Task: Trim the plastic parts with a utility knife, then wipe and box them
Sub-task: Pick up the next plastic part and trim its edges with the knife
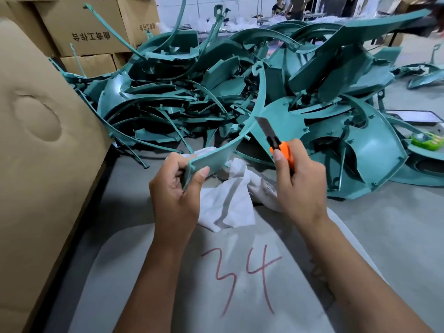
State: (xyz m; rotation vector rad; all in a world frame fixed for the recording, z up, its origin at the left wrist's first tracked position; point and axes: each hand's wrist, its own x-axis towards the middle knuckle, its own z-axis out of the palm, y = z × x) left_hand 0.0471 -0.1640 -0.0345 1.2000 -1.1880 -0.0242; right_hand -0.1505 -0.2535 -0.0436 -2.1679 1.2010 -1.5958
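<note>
My left hand (176, 188) grips the near end of a long curved teal plastic strip (252, 121), which arcs up and away toward the pile. My right hand (298, 179) holds an orange utility knife (280, 145) with its blade extended and pointing up-left, close to the strip's right side; whether the blade touches the strip I cannot tell. A white cloth (228, 203) lies crumpled on the table beneath and between my hands. Behind them a big heap of teal plastic parts (312, 80) covers the table.
A large cardboard box wall (43, 145) stands along the left edge. More stacked cartons (91, 32) sit at the back left. A grey mat marked "34" in red (240, 275) lies near me. A small green object (426, 140) sits at far right. People stand in the background (298, 6).
</note>
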